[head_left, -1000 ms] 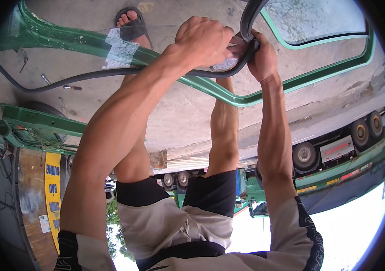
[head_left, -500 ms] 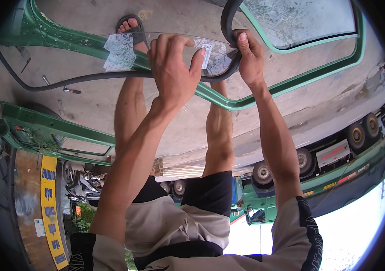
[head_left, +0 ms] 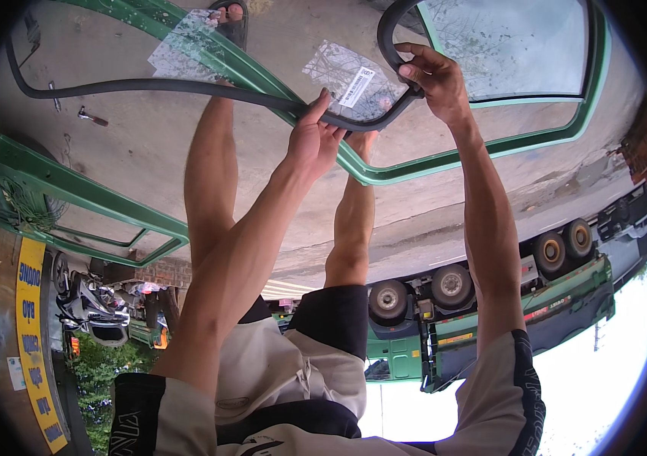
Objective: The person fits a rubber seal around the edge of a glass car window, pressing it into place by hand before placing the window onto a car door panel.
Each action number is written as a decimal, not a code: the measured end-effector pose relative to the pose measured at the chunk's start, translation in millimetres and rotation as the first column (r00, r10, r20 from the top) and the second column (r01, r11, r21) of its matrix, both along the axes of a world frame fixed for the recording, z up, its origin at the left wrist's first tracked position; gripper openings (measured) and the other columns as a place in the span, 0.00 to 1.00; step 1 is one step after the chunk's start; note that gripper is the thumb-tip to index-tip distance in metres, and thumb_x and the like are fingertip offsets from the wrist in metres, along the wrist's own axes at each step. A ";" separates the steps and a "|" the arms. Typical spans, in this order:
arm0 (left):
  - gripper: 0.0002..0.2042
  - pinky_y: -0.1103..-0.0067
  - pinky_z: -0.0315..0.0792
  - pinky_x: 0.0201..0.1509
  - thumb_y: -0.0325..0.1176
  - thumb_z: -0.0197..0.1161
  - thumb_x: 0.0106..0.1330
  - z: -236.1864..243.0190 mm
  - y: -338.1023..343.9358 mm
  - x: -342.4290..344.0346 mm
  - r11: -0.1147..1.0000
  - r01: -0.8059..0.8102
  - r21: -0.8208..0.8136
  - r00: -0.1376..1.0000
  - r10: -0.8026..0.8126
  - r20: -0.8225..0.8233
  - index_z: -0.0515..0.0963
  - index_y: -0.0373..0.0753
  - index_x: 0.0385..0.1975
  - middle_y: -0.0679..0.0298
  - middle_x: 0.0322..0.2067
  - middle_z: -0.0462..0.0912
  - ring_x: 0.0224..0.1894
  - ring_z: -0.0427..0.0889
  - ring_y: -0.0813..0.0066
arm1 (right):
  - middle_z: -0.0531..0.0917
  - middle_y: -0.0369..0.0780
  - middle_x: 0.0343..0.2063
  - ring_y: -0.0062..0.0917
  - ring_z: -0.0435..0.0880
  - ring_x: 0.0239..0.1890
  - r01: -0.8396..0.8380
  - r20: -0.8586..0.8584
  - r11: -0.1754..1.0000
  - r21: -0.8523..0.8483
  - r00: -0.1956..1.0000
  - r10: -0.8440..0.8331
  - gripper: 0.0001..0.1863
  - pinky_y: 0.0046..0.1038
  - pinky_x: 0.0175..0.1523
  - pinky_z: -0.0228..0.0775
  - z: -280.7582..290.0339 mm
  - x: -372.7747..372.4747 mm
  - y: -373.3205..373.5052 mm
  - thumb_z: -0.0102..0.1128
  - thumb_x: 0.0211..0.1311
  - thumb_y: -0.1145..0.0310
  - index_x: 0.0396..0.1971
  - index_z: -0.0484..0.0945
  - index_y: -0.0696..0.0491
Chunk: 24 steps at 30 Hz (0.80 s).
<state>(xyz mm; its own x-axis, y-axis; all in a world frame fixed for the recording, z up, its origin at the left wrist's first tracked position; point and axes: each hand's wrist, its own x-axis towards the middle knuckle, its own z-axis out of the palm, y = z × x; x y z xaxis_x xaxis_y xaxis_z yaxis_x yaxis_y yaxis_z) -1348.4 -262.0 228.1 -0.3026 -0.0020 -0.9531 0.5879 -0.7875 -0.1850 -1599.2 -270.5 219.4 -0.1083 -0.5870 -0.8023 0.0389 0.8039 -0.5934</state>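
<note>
A clear glass pane [head_left: 323, 68] with reflections and a white label [head_left: 355, 87] is before me. A black rubber seal [head_left: 164, 88] runs along its near edge and curls up around the right corner. My left hand [head_left: 316, 143] is closed on the seal at the near edge, thumb on top and fingers beneath. At the right corner, my right hand [head_left: 439, 80] pinches the seal between thumb and fingers. The seal's left stretch hangs in a loose curve. Beneath lies a green vehicle door frame [head_left: 483, 149], with another pane [head_left: 509, 45] in its right part.
A ratchet wrench [head_left: 92, 116] and a small metal tool [head_left: 55, 97] lie on the concrete floor at left. Nearby is a second green door frame [head_left: 80, 194]. A parked green truck [head_left: 506, 311], a motorbike [head_left: 88, 300] and a yellow sign [head_left: 38, 342] show lower down.
My left hand has moved off the top of the pane to grip the seal from beneath at the near edge. My right hand has shifted slightly right, still on the seal.
</note>
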 end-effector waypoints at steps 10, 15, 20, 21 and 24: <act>0.11 0.76 0.69 0.58 0.41 0.73 0.67 -18.6 27.5 -12.1 0.991 -0.068 -0.116 0.994 0.078 0.078 0.78 0.47 0.37 0.73 0.38 0.81 0.47 0.76 0.78 | 0.87 0.34 0.35 0.17 0.84 0.38 -0.231 0.198 0.967 0.112 0.958 0.206 0.21 0.22 0.47 0.76 -36.6 -20.1 -3.9 0.60 0.75 0.53 0.48 0.84 0.59; 0.14 0.74 0.71 0.60 0.42 0.73 0.67 -8.4 21.9 -19.1 0.990 -0.046 -0.135 0.989 0.064 0.130 0.76 0.44 0.39 0.70 0.40 0.79 0.48 0.77 0.75 | 0.86 0.34 0.37 0.16 0.83 0.39 -0.469 0.107 0.877 0.107 0.882 0.459 0.23 0.21 0.48 0.74 -31.5 -20.2 -13.2 0.58 0.76 0.52 0.51 0.82 0.59; 0.13 0.74 0.70 0.57 0.42 0.74 0.67 -2.8 19.4 -24.1 0.992 -0.044 -0.120 0.984 0.064 0.165 0.75 0.44 0.37 0.71 0.38 0.77 0.45 0.76 0.76 | 0.88 0.38 0.41 0.20 0.86 0.45 -0.206 0.150 0.978 0.039 0.969 0.198 0.22 0.26 0.57 0.78 -20.4 -9.1 15.4 0.57 0.77 0.54 0.52 0.82 0.60; 0.13 0.75 0.70 0.55 0.41 0.74 0.67 -3.6 19.7 -24.7 0.991 -0.043 -0.125 0.985 0.063 0.159 0.75 0.44 0.36 0.71 0.37 0.77 0.43 0.75 0.77 | 0.89 0.38 0.41 0.20 0.86 0.45 -0.166 0.144 0.986 -0.016 0.976 0.166 0.22 0.26 0.57 0.77 -16.8 -5.4 18.1 0.56 0.77 0.54 0.52 0.82 0.59; 0.13 0.75 0.69 0.52 0.40 0.74 0.68 0.3 13.7 -31.4 0.991 -0.053 -0.123 0.979 0.076 0.190 0.74 0.44 0.35 0.72 0.35 0.76 0.41 0.73 0.78 | 0.89 0.40 0.43 0.20 0.86 0.46 -0.205 0.130 0.977 -0.054 0.969 0.211 0.22 0.26 0.56 0.77 -21.9 -13.4 6.7 0.54 0.78 0.53 0.50 0.82 0.59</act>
